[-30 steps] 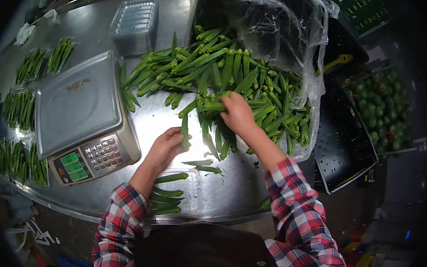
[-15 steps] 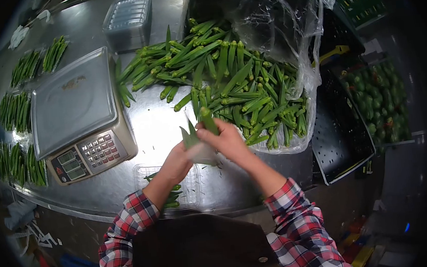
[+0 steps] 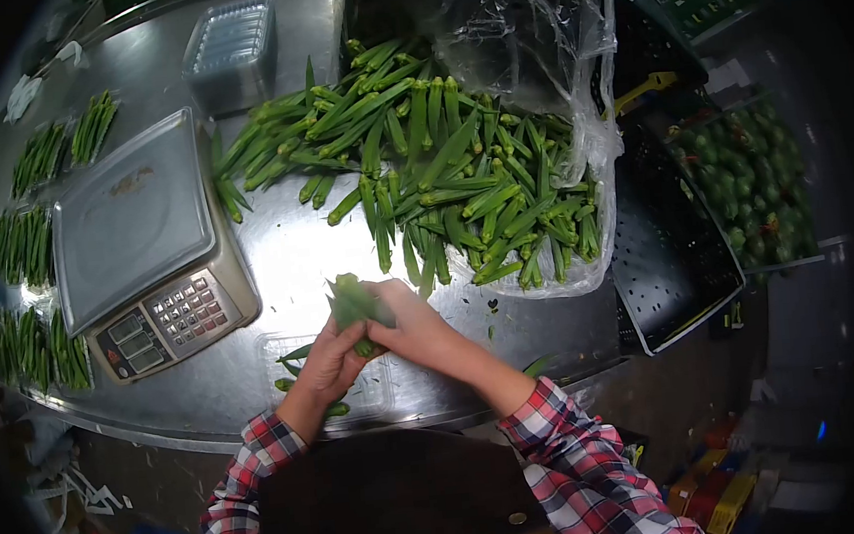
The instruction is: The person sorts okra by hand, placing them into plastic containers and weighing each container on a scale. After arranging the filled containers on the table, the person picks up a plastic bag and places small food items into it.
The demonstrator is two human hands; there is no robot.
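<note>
Several okra pods [image 3: 351, 301] are bunched between my two hands, blurred by motion. My left hand [image 3: 332, 360] is closed round the lower part of the bunch. On its other side, my right hand [image 3: 408, 319] grips the same pods with bent fingers. Beneath my left forearm lies a clear plastic tray [image 3: 382, 396] with a few okra pods in it, partly hidden by the hand and arm. Just beyond my hands spreads a large okra pile [image 3: 439, 166], spilling out of a clear plastic bag [image 3: 594, 153].
A weighing scale [image 3: 138, 229] stands at the left, with filled okra packs [image 3: 22, 249] beyond it. Stacked clear trays [image 3: 230, 57] sit at the back. To the right are a black crate [image 3: 673, 268] and a crate of green produce [image 3: 751, 181]. Okra scraps dot the steel table [image 3: 553, 332].
My hands have drawn closer together and moved left and down, over the tray, with the okra now bunched between them. The view has shifted slightly.
</note>
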